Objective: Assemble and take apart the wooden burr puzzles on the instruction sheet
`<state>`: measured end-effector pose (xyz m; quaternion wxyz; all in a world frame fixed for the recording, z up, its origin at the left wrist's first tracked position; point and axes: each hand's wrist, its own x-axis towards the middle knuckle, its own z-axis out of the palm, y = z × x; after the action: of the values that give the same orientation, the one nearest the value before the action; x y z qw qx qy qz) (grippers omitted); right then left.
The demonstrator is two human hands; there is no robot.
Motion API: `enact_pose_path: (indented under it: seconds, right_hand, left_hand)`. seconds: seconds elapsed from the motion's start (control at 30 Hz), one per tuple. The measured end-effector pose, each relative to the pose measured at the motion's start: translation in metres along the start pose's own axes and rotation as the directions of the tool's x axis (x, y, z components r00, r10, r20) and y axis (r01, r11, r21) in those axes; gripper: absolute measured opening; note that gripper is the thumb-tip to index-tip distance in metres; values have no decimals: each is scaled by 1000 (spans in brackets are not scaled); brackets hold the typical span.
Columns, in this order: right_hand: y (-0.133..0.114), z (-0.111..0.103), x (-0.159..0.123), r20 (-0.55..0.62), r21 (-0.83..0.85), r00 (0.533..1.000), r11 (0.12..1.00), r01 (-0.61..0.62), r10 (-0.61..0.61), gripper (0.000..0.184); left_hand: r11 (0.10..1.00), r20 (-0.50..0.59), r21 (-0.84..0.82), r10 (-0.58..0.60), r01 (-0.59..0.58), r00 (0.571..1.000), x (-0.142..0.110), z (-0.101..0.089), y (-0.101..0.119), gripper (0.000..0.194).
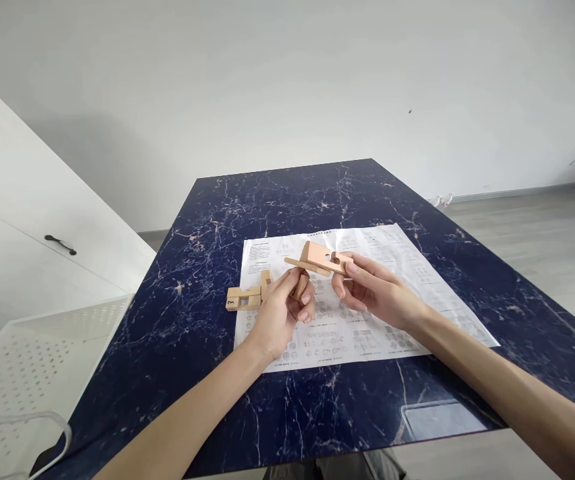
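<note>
Fingers of the left hand (280,313): curled inward, thumb and fingertips closed round a short wooden block (301,287) just above the sheet.
Fingers of the right hand (384,293): thumb and forefinger pinched on the end of a notched wooden block (317,253), the others loosely bent beneath.
Thin wooden strip (293,262): slanting under the notched block, between the hands; whether they are joined, I can't tell.
Number: a black "3" on the end of the wooden pieces (250,300) lying left of the left hand, across the sheet's left edge.
Printed sheet (447,310): small diagrams and rows of text, too fine to read from here; a heading runs along its far edge.
Table (277,200): dark blue, white-veined; its widest stretch lies beyond the sheet, toward the pale wall (267,87), with a narrower strip on the near side.
Left side: white cabinet (32,200) and perforated white basket (27,360) beside the table edge.
</note>
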<state>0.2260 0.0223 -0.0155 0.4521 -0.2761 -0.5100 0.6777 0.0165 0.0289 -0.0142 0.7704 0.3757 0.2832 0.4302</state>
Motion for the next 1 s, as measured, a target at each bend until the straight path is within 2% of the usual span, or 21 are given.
enact_pose_path:
  seconds: [0.27, 0.53, 1.0]
  right_hand:
    - [5, 0, -1, 79, -48, 997, 999, 22, -18, 25]
    - [9, 1, 0, 27, -177, 997, 981, 80, -76, 27]
    - [7, 3, 0, 31, -245, 995, 965, 95, -90, 30]
  left_hand:
    - [1000, -3, -8, 3, -3, 1000, 2, -2, -2, 40]
    - [999, 6, 42, 23, -23, 1000, 1, -5, -5, 37]
    - [999, 49, 17, -30, 29, 998, 1, -6, -3, 37]
